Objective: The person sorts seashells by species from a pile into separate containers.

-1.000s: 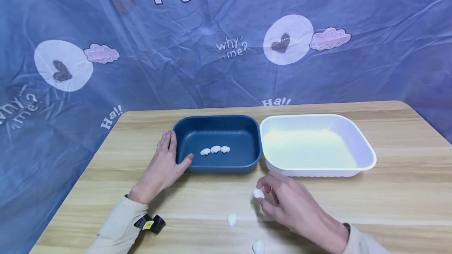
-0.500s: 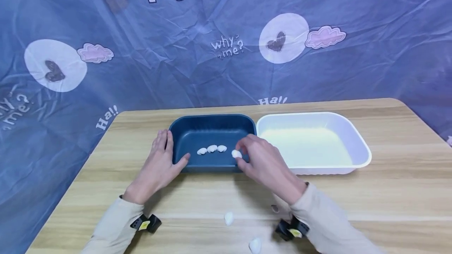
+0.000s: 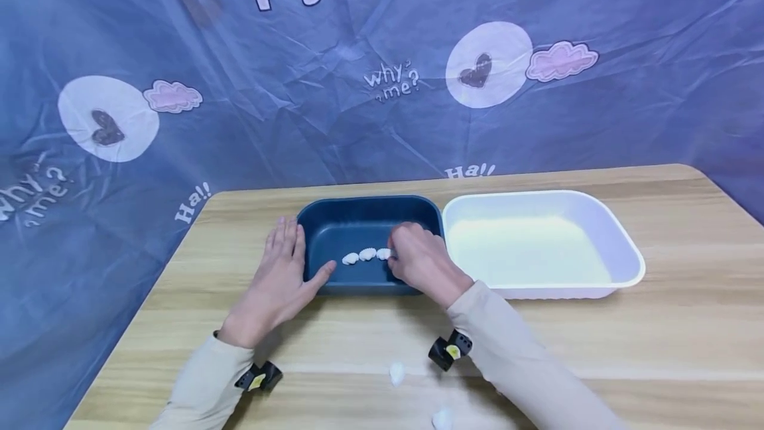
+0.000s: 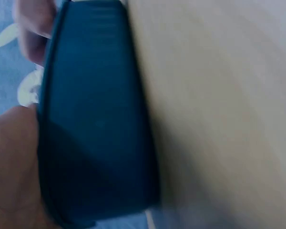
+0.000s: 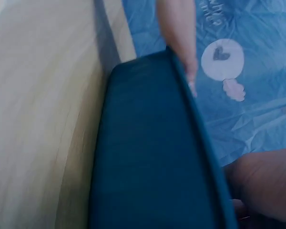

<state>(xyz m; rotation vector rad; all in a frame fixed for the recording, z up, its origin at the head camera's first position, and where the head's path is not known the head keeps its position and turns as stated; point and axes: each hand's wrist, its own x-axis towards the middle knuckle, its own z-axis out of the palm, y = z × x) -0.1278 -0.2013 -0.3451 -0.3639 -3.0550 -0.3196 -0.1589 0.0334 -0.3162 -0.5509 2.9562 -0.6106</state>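
Note:
In the head view, three small white seashells (image 3: pixel 367 254) lie in a row inside the dark blue tray (image 3: pixel 370 287). My right hand (image 3: pixel 424 264) reaches over the tray's front right side, curled fingers pointing down at the row's right end. The shell it pinches is hidden behind the hand. At the tray's left end rests my left hand (image 3: pixel 274 284), fingers straight along the outside and thumb over the front rim. The left wrist view shows the tray's outer wall (image 4: pixel 95 114) beside that hand; the right wrist view shows the wall (image 5: pixel 143 143) too, with no shell visible.
A white tray (image 3: pixel 540 290) stands against the blue tray's right side. Two loose white shells, one nearer the middle (image 3: pixel 396 373) and one at the front (image 3: pixel 442 418), lie on the wooden table (image 3: pixel 334 377). A printed blue cloth (image 3: pixel 334 118) hangs behind.
My right hand has carried a shell from the table in front of the trays up and left into the blue tray, down to the row's right end. My left hand stays at the tray.

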